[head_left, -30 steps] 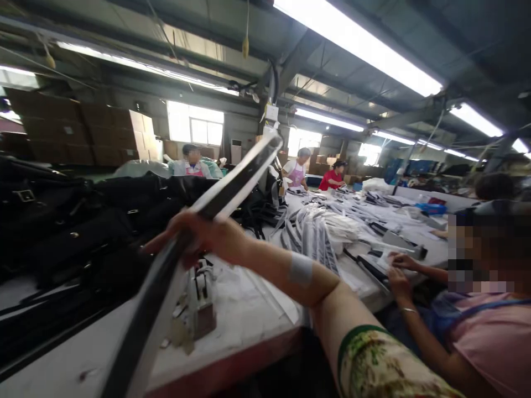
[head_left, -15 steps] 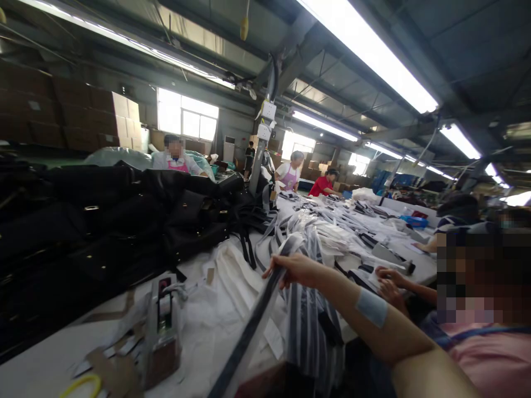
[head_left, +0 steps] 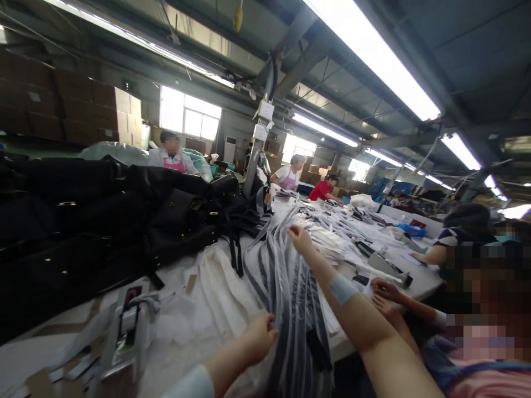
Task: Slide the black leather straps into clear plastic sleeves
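Lying just R of L grip (head_left: 260, 334), wrapped dark straps (head_left: 295, 301) bundled on surface (head_left: 20, 359). R grip (head_left: 299, 240) nr bundle's far end. Fingers curled, both; cannot tell if either pinches a strap. Blk bags (head_left: 103, 215) stacked beyond L grip, to L.

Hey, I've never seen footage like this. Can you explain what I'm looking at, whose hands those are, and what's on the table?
There's no machine here: a person works barehanded, wearing a head camera that looks forward and down. Every picture comes from it. The left hand, nearer the camera, is curled beside a bundle of dark strips in clear-looking wrapping; the right hand is farther along it. I can't tell whether either grips a strip. The white table also bears a pile of black bags with metal fittings. The co-worker's hands show farther right.
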Demonstrator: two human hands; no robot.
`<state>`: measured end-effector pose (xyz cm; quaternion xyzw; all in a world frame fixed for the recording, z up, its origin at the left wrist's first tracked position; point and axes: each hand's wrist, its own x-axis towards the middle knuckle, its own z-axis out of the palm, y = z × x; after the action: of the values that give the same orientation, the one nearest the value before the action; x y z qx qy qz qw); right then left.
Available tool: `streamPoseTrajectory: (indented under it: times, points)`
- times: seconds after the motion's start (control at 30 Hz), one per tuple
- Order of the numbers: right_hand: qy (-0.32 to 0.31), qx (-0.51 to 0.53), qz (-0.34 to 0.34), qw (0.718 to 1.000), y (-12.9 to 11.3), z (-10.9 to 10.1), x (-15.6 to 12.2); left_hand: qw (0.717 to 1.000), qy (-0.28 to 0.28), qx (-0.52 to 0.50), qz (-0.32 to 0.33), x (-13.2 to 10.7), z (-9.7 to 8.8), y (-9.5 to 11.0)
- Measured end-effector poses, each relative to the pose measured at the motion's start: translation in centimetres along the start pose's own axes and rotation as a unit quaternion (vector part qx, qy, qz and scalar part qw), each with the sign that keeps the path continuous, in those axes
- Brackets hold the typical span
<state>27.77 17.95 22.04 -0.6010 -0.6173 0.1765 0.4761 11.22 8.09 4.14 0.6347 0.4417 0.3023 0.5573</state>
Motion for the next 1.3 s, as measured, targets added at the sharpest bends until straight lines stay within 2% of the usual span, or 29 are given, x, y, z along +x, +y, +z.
streamPoseTrajectory:
  times: [0.07, 0.13, 0.23, 0.3, 0.4, 0.47, 0.53, 0.6, 0.7, 0.8, 0.9, 1.0, 1.1, 1.3]
  points:
    - [-0.029, -0.051, 0.005, 0.998, 4.4, 2.0, -3.9, 0.999, 0.001, 0.036, -0.001, -1.4, 1.1, -2.1]
    - [-0.074, -0.1, 0.006, 0.992, 9.0, 3.7, -8.0, 0.998, -0.013, 0.066, -0.008, -4.0, 0.9, -4.3]
    - [-0.123, -0.257, -0.031, 0.958, 14.3, 5.2, -12.5, 0.987, -0.058, 0.148, -0.017, -8.4, -1.1, -6.2]
    - [-0.101, -0.314, -0.05, 0.943, 16.0, 5.9, -13.9, 0.975, -0.088, 0.201, -0.034, -10.9, -2.7, -6.4]
    - [-0.041, -0.321, -0.093, 0.942, 16.0, 7.5, -14.4, 0.971, -0.089, 0.215, -0.059, -13.4, -4.7, -6.3]
    - [-0.038, -0.282, -0.138, 0.949, 14.7, 9.0, -14.7, 0.973, -0.079, 0.206, -0.066, -14.6, -5.5, -6.4]
    - [-0.084, -0.238, -0.183, 0.95, 13.1, 10.7, -15.5, 0.975, -0.068, 0.198, -0.073, -15.3, -6.0, -6.7]
    - [-0.152, -0.23, -0.21, 0.938, 11.8, 12.1, -16.6, 0.976, -0.052, 0.198, -0.076, -15.9, -6.6, -7.0]
    - [-0.215, -0.297, -0.206, 0.907, 11.3, 13.1, -17.8, 0.975, -0.033, 0.208, -0.071, -16.4, -7.4, -7.6]
    - [-0.236, -0.361, -0.196, 0.88, 12.2, 12.3, -18.5, 0.973, -0.017, 0.221, -0.067, -16.5, -8.1, -8.2]
    - [-0.234, -0.368, -0.212, 0.874, 13.1, 10.5, -18.9, 0.969, -0.007, 0.243, -0.054, -16.1, -8.4, -8.5]
    - [-0.212, -0.329, -0.233, 0.89, 13.3, 8.9, -19.4, 0.953, -0.005, 0.304, -0.009, -15.3, -8.1, -8.4]
    - [-0.183, -0.28, -0.243, 0.911, 13.6, 8.0, -19.8, 0.92, -0.005, 0.388, 0.055, -13.7, -7.5, -8.0]
    - [-0.129, -0.218, -0.228, 0.94, 15.0, 8.1, -20.2, 0.864, -0.02, 0.476, 0.162, -8.5, -4.2, -6.9]
